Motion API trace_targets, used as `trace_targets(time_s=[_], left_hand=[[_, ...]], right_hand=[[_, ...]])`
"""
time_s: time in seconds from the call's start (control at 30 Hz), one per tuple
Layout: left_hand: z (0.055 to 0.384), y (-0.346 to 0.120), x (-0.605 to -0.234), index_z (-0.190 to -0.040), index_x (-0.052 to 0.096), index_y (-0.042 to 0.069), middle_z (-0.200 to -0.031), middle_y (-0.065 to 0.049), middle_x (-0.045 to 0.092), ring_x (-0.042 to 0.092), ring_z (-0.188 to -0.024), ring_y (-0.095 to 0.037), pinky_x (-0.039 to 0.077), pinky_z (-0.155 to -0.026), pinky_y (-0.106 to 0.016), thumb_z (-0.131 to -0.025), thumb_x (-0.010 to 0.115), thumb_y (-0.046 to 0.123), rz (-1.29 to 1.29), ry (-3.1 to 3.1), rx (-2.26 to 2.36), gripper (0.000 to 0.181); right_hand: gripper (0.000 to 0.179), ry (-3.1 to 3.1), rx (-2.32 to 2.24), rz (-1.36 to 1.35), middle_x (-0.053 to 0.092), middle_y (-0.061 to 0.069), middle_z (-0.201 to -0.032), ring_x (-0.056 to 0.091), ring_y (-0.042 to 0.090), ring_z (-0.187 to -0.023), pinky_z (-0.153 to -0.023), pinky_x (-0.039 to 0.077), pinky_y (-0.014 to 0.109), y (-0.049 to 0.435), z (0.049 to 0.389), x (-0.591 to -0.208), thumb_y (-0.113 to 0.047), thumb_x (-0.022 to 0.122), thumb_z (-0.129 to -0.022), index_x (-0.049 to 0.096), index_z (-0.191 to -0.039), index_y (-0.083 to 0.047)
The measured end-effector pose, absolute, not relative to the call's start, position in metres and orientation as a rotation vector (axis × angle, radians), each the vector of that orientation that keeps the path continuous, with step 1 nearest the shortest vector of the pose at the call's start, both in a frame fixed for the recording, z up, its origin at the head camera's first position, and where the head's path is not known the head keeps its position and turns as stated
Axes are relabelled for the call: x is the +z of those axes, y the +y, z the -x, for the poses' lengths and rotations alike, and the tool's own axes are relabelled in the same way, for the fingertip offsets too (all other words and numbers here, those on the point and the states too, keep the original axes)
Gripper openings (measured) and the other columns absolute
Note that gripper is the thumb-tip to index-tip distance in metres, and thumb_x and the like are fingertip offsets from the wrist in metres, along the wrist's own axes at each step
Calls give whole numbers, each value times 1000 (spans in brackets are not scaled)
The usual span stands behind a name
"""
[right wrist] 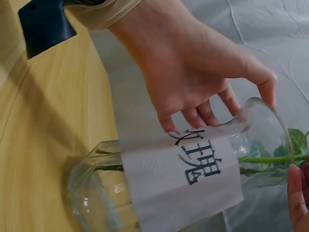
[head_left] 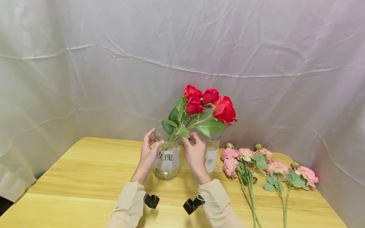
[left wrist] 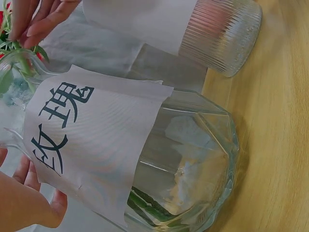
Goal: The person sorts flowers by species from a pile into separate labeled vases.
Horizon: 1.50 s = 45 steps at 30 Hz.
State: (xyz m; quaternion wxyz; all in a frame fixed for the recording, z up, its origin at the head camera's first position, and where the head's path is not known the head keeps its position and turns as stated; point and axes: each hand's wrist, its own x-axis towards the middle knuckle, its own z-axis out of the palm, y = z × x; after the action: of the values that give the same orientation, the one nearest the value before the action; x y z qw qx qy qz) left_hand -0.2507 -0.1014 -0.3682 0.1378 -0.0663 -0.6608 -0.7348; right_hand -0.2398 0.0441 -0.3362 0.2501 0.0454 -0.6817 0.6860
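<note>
A clear glass vase (head_left: 166, 174) with a white paper label stands upright on the table. My left hand (head_left: 147, 154) holds its flared neck, thumb at the rim and fingers behind; the right wrist view shows this hand (right wrist: 186, 72) along the glass. Several red roses (head_left: 225, 110) with green leaves lean right out of the mouth. Just over the rim, my right hand (head_left: 196, 155) pinches a green rose stem (left wrist: 24, 63) between thumb and fingers. Through the glass, dark green stem ends (left wrist: 149, 205) show near the vase's bottom.
A ribbed glass vase (left wrist: 224, 34), also labelled, stands close on the right, partly behind my right hand. Pink flowers (head_left: 245, 155) on long stems lie on the wooden table (head_left: 85, 177) at the right. A grey cloth (head_left: 137, 88) hangs behind the table.
</note>
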Motion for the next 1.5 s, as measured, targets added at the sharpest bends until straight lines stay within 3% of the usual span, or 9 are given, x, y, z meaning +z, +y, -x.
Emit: trace_targets(time_s=[0.1, 0.4, 0.9, 1.1, 1.3, 1.5], left_hand=[[251, -101, -368, -148, 29, 6, -135, -23, 43, 37, -123, -28, 29, -103, -46, -90, 56, 9, 191, -1905, -2128, 64], [250, -101, -369, -148, 29, 7, -135, -22, 43, 37, -123, -28, 30, -103, -46, -91, 55, 10, 188, -1911, -2131, 63], [251, -105, -370, -153, 25, 15, -140, -21, 40, 34, -128, -30, 26, -107, -51, -91, 57, 12, 202, -1956, -2133, 69], [251, -104, -369, -153, 27, 16, -139, -21, 40, 34, -127, -30, 27, -106, -52, -91, 56, 13, 221, -1975, -2118, 68], [251, -102, -368, -152, 28, 15, -136, -18, 42, 35, -126, -30, 28, -105, -51, -90, 56, 12, 224, -1965, -2124, 68], [252, -108, -366, -151, 28, 12, -140, -19, 41, 36, -128, -32, 28, -107, -51, -90, 56, 10, 238, -1994, -2107, 68]], right_hand=[[11, -1917, 1794, -140, 71, 19, -92, 68, 24, -78, -64, 56, 27, 47, 238, -343, 0, 66, -87, 68, -96, 6], [16, -1935, 1758, -395, 68, 24, -96, 66, 38, -86, -63, 56, 43, 50, 233, -364, 12, 61, -86, 63, -101, 12], [20, -2019, 1924, -356, 66, 26, -101, 65, 26, -83, -63, 57, 40, 64, 217, -378, 6, 65, -87, 61, -105, 14], [20, -2083, 1912, -399, 63, 29, -102, 66, 28, -82, -62, 57, 38, 72, 211, -378, 7, 64, -87, 61, -105, 13], [16, -2142, 1879, -428, 66, 22, -94, 66, 31, -81, -60, 56, 32, 82, 204, -379, 7, 63, -87, 63, -102, 10], [13, -2213, 1851, -444, 67, 15, -93, 66, 19, -78, -59, 55, 30, 93, 194, -376, 6, 64, -87, 66, -99, 3]])
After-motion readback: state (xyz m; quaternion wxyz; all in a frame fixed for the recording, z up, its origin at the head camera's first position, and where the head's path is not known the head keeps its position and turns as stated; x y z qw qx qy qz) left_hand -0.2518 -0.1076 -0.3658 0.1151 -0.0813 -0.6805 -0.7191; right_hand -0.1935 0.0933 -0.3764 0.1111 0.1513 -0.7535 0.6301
